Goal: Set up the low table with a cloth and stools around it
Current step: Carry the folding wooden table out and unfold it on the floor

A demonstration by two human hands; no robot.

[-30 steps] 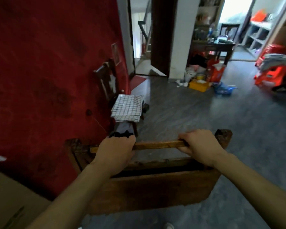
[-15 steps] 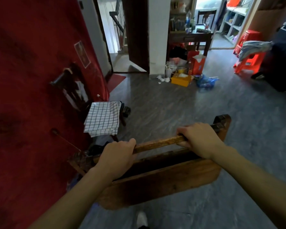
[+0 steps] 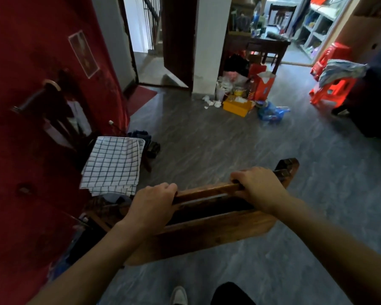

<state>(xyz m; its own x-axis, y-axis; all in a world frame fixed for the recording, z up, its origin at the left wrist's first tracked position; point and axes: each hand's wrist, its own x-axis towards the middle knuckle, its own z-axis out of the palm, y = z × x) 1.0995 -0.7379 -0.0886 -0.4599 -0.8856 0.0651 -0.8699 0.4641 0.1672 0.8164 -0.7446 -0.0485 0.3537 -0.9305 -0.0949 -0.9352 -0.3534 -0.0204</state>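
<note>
I carry a low wooden table (image 3: 207,234), tipped on its side above the grey floor, its top facing me. My left hand (image 3: 152,205) grips a wooden rail of the table at the left. My right hand (image 3: 260,186) grips the same rail further right, near a dark leg end (image 3: 286,168). A folded white cloth with a black grid (image 3: 112,164) lies on the seat of a dark wooden chair (image 3: 53,111) against the red wall, just left of the table. Red plastic stools (image 3: 330,89) stand stacked at the far right.
A red wall (image 3: 31,62) runs along the left. Beyond the grey floor (image 3: 207,139), a yellow box (image 3: 238,106), bags and litter lie by a white pillar (image 3: 209,40). A dark desk (image 3: 257,45) stands behind them. An open doorway (image 3: 145,36) is at the back left.
I have carried the table forward and away from the red wall. The chair with the checked cloth is now closer on my left. Both hands keep their grip on the rail.
</note>
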